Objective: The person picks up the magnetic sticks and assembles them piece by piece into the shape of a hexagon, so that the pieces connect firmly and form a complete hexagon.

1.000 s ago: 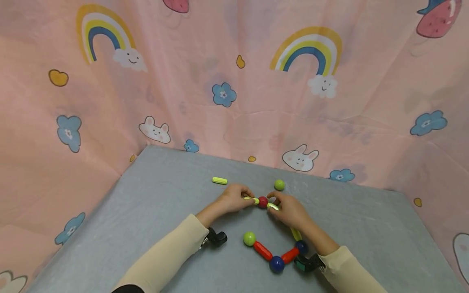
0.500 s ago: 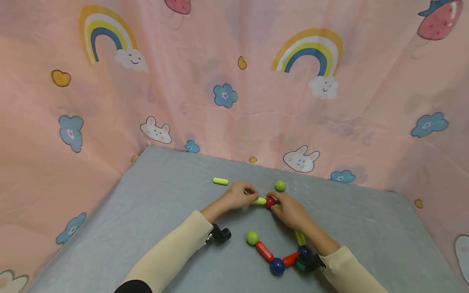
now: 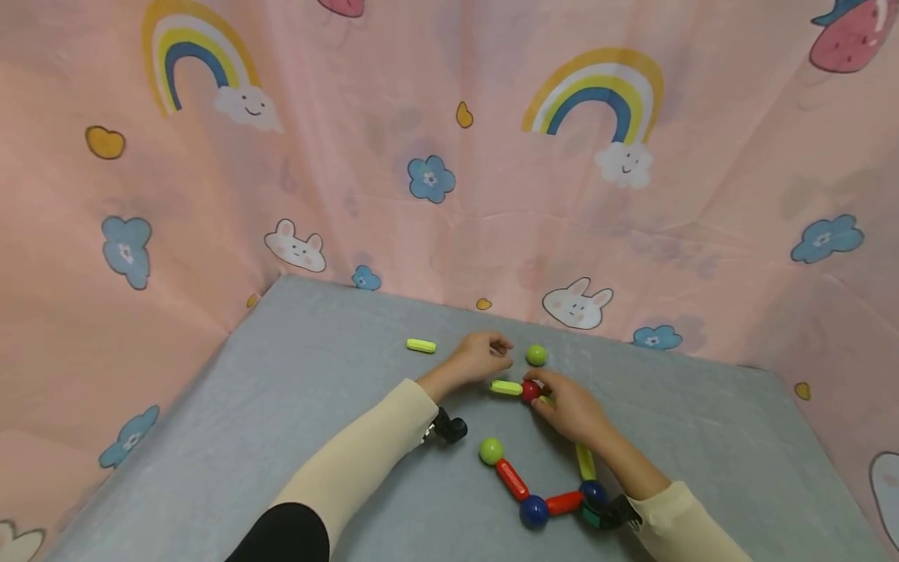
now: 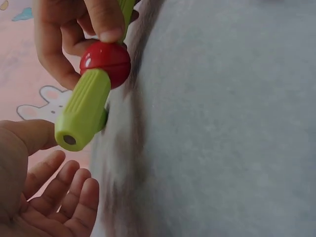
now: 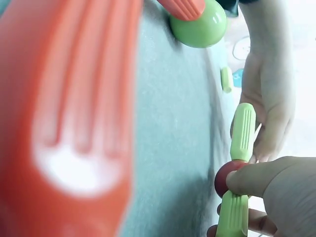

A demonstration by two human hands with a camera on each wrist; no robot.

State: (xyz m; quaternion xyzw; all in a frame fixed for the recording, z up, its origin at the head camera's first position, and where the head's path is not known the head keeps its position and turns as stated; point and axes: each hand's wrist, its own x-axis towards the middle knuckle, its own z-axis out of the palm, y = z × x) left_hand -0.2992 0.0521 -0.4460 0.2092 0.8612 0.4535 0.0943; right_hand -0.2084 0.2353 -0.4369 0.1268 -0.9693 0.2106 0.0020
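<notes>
Between thumb and fingers my right hand (image 3: 572, 410) grips a red ball (image 3: 530, 392). A yellow-green rod (image 3: 506, 388) sticks out from the ball to the left, a round dark spot on its end face. Another yellow-green rod (image 5: 234, 216) joins the ball's opposite side, partly covered by the right hand. My left hand (image 3: 481, 357) is just beyond the first rod, fingers loosely bent and holding nothing. In the left wrist view, the left hand (image 4: 54, 192) is beside that rod's free end. A loose green ball (image 3: 537, 355) lies right of the left hand.
Nearer on the grey table (image 3: 316, 390) lies a chain: green ball (image 3: 492, 451), red rod (image 3: 512, 479), blue ball (image 3: 534, 512), second red rod (image 3: 564, 503), another blue ball (image 3: 594, 493) and yellow-green rod (image 3: 585, 462). Farther back lies a loose yellow-green rod (image 3: 421, 346). A patterned curtain (image 3: 492, 234) stands behind.
My left hand has let go of the yellow-green rod and moved right and away, toward the loose green ball. My right hand has shifted slightly right and now grips the red ball.
</notes>
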